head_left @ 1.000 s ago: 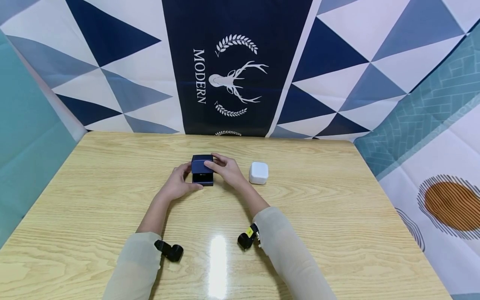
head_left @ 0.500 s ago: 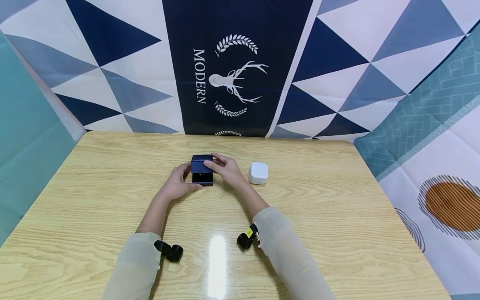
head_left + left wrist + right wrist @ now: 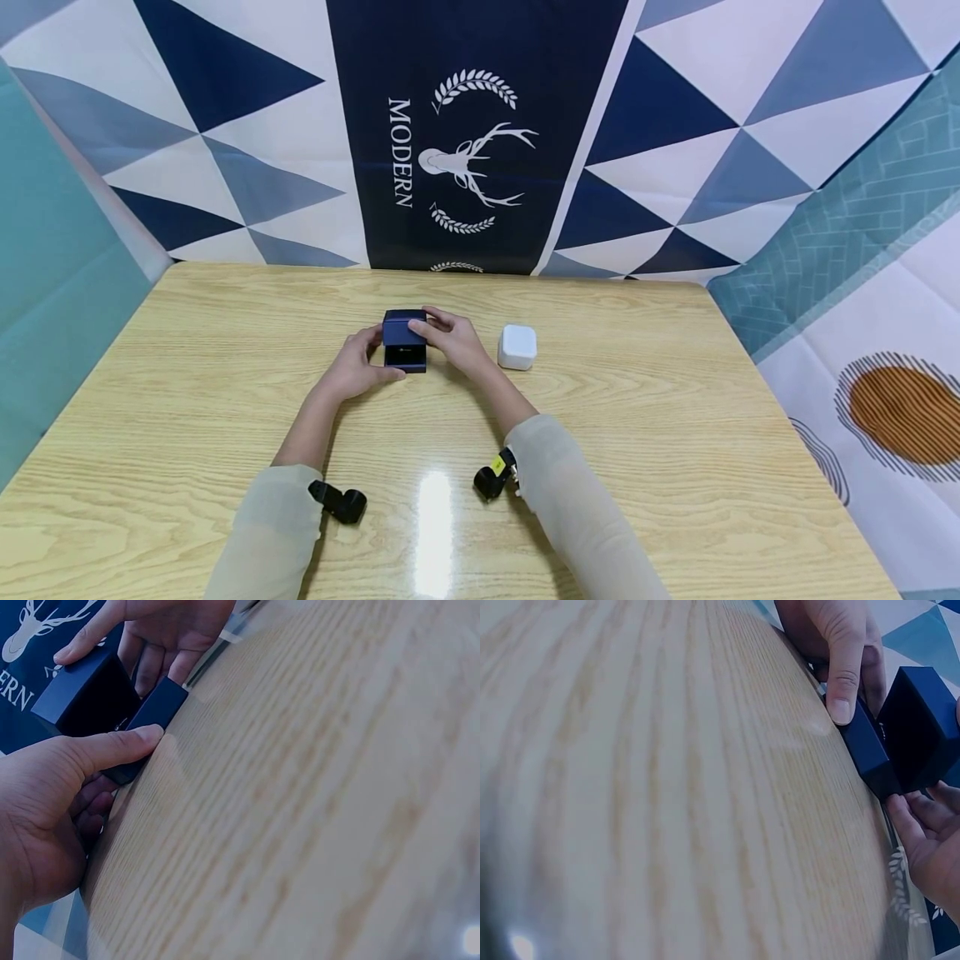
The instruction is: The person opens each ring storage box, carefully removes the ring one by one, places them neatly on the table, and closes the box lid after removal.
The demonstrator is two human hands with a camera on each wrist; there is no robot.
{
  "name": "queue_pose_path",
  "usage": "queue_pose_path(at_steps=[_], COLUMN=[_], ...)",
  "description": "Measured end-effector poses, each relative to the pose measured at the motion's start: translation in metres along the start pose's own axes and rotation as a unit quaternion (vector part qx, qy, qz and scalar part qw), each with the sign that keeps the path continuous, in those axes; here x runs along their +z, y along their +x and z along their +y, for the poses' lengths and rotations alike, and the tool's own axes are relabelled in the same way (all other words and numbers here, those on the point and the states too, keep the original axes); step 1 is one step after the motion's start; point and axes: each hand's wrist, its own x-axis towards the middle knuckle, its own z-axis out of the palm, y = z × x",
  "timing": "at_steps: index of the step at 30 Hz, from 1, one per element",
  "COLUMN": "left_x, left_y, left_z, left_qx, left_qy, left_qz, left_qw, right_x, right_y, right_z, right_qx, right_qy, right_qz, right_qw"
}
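A small dark blue jewelry box (image 3: 405, 330) sits on the wooden table, its hinged lid (image 3: 930, 697) partly raised. Inside the dark opening a small shiny spot shows. My left hand (image 3: 356, 367) grips the base (image 3: 169, 701) from the left, thumb across its front edge and fingers round the side. From the right, my right hand (image 3: 455, 340) holds the box with its thumb on the lid's front and the other fingers along the right side. Seen from the right wrist, fingertips of that hand touch the end of the base.
A white rounded cube (image 3: 517, 347) stands on the table (image 3: 637, 433) just right of my right hand. Patterned cloth (image 3: 262, 125) hangs behind the table's back edge. Black wrist cameras (image 3: 341, 502) are strapped to both sleeves.
Both hands stay in place on the jewelry box. The gap under the lid looks very slightly wider.
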Motion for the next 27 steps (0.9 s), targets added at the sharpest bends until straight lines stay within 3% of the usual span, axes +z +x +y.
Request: queue_pose_path(at_steps=[10, 27], left_x=[0.0, 0.0], left_y=[0.0, 0.0], left_z=[0.001, 0.0], left_qx=[0.002, -0.006], left_qy=[-0.005, -0.001], left_qz=[-0.002, -0.003], left_qw=[1.0, 1.0], right_x=[0.0, 0.002], right_y=[0.017, 0.018], right_z=[0.025, 0.026], right_qx=[-0.005, -0.01], right_qy=[0.029, 0.027], right_qz=[0.021, 0.03], right_qw=[0.9994, 0.9991])
